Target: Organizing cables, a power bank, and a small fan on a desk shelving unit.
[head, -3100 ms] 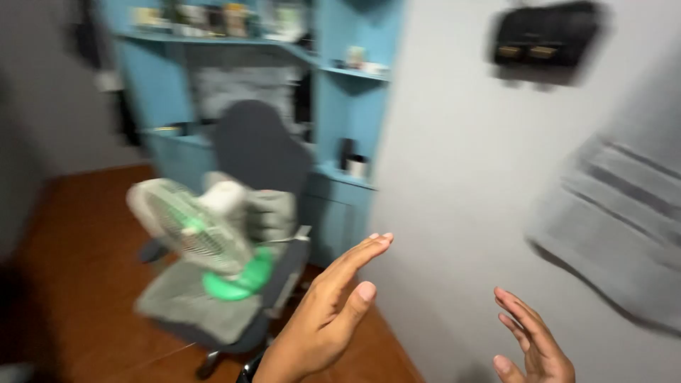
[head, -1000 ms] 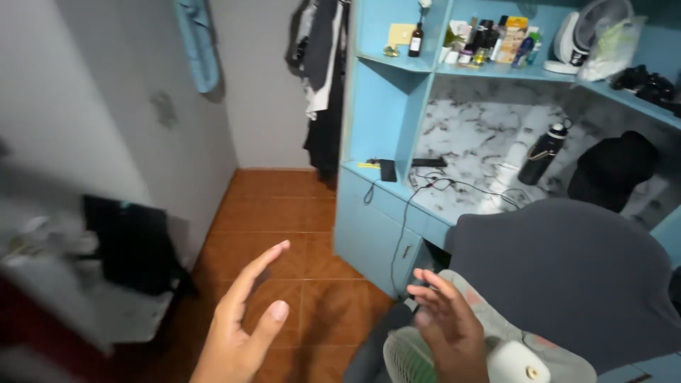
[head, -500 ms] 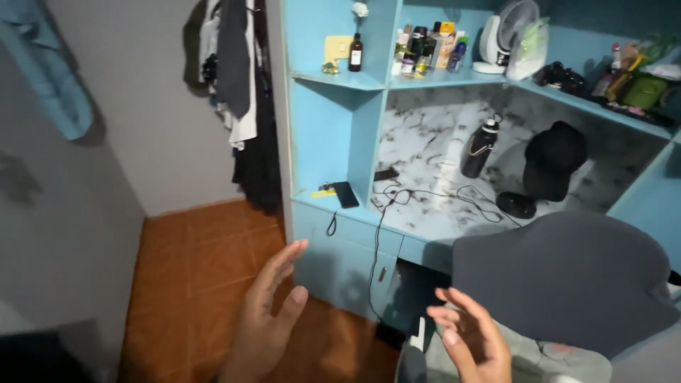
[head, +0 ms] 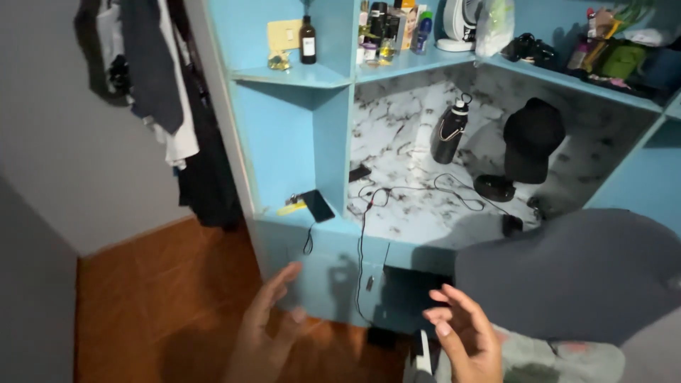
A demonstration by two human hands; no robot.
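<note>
Hovering low in the view, both hands are bare and hold nothing — the left hand (head: 266, 330) is blurred, its grip apart with fingers spread and the thumb out to the side, above the brown tiled floor (head: 149, 284) and in front of the blue cabinet front (head: 319, 280). The right hand (head: 464, 337) has its grip apart too, fingers loosely curled and pointing left, just beside the dark grey chair back (head: 574, 273) and touching nothing that can be made out. Under that hand lies a grey cloth (head: 550, 362) on the chair seat. Behind the chair stands the table (head: 418, 216) with a marble-pattern top, set into a blue shelf unit. On it: a black bottle (head: 449, 131) upright near the back wall, a black cap (head: 532, 138) perched on a round stand, and thin black cables (head: 418, 191) trailing across the top and over the front edge. A dark phone (head: 317, 206) lies on the lower blue ledge at the left, a small yellow item just beside it. The upper shelf (head: 425, 62) carries a brown bottle (head: 307, 41), several small containers and a white fan — partly cut off by the top edge. Dark clothes (head: 159, 85) hang against the grey wall at the left.
</note>
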